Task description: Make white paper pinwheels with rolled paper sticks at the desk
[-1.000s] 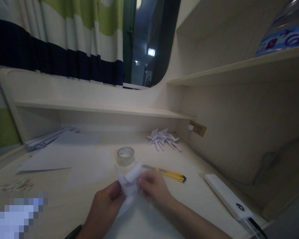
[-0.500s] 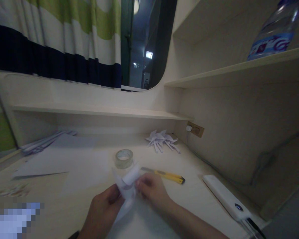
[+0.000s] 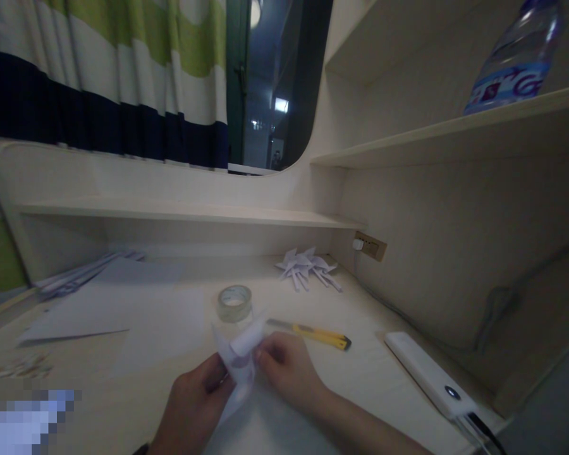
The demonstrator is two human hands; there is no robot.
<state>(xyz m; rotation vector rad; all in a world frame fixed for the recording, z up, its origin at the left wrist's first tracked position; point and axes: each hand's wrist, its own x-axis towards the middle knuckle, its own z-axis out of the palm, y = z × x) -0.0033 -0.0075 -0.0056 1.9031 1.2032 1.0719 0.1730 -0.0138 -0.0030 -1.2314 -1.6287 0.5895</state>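
Note:
Both of my hands pinch a small piece of folded white paper [image 3: 239, 354] just above the desk [image 3: 384, 373]. My left hand [image 3: 196, 404] grips its lower left side and my right hand [image 3: 284, 370] grips its right side, with a curled flap sticking up between them. Just beyond the paper stands a roll of clear tape [image 3: 235, 303]. A yellow utility knife [image 3: 315, 334] lies to the right of the tape, close to my right hand.
Finished folded paper pieces [image 3: 307, 266] lie at the back by a wall socket [image 3: 370, 246]. White sheets [image 3: 123, 303] cover the left of the desk. A white power bank [image 3: 431, 382] lies at the right. A water bottle [image 3: 514, 60] stands on the upper shelf.
My hands have stayed on the folded paper, with the fingers shifting slightly on it. The view has drifted a little to the right.

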